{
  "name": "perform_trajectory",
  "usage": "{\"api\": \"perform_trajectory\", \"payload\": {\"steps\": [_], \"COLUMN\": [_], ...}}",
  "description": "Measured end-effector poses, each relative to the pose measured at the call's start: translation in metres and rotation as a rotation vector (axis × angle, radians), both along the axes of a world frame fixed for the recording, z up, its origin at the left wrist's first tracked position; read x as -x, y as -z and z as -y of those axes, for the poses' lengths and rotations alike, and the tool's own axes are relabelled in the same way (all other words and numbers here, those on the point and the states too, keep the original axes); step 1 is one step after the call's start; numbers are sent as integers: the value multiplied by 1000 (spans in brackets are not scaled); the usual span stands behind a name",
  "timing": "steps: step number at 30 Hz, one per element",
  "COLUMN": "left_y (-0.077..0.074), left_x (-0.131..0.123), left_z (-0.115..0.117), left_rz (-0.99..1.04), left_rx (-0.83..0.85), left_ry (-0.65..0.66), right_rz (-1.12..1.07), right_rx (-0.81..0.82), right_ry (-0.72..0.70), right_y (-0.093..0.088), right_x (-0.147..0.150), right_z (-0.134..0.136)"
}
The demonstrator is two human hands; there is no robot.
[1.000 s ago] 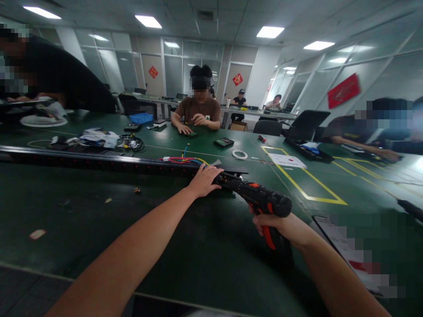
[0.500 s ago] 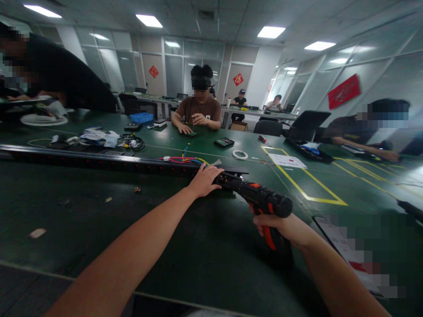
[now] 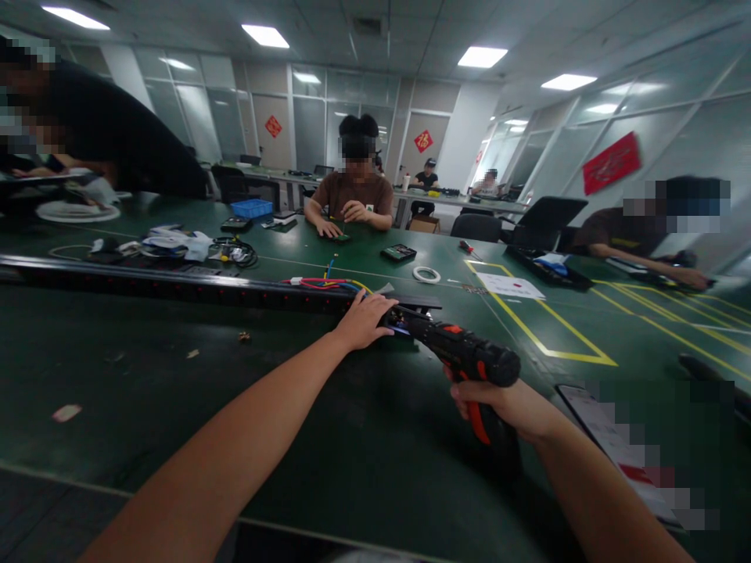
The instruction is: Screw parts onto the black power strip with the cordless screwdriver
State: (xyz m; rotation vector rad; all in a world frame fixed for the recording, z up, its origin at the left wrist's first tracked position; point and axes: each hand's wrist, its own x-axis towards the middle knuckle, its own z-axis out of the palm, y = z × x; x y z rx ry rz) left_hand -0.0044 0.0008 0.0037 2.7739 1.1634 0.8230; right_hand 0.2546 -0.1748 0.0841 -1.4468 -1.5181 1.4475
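Note:
A long black metal bar (image 3: 176,283) lies across the bench, with red dots along its near side. My left hand (image 3: 364,320) grips its right end, fingers over the top and thumb at the near side. Red, blue and yellow wires (image 3: 328,282) come out of the bar just behind that hand. My right hand (image 3: 486,395) is closed round the handle of a black and orange power drill (image 3: 469,352). The drill lies almost level, its nose pointing left at the bar's open end, beside my left thumb. A bluish-white glow shows there; the bit's exact contact is hidden.
Cables and plastic bags (image 3: 176,244) lie behind the bar. Farther back are a white ring (image 3: 425,274), a screwdriver (image 3: 465,246) and a blue basket (image 3: 251,209). A phone-like slab (image 3: 610,446) lies by my right forearm. Co-workers sit opposite and at right; another leans in at left.
A bluish-white glow has appeared at the bar's end below the drill's nose. My hands and the drill have hardly moved. At the right, a co-worker's hands have shifted slightly.

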Motion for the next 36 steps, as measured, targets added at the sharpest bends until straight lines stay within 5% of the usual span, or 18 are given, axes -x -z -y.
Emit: {"api": "perform_trajectory", "payload": {"steps": [36], "left_y": [3], "left_x": [-1], "left_z": [-3], "left_rz": [5], "left_rx": [-3], "left_ry": [3], "right_rz": [-18], "right_rx": [14], "right_ry": [17], "right_y": [1], "right_x": [-1], "right_z": [1]}}
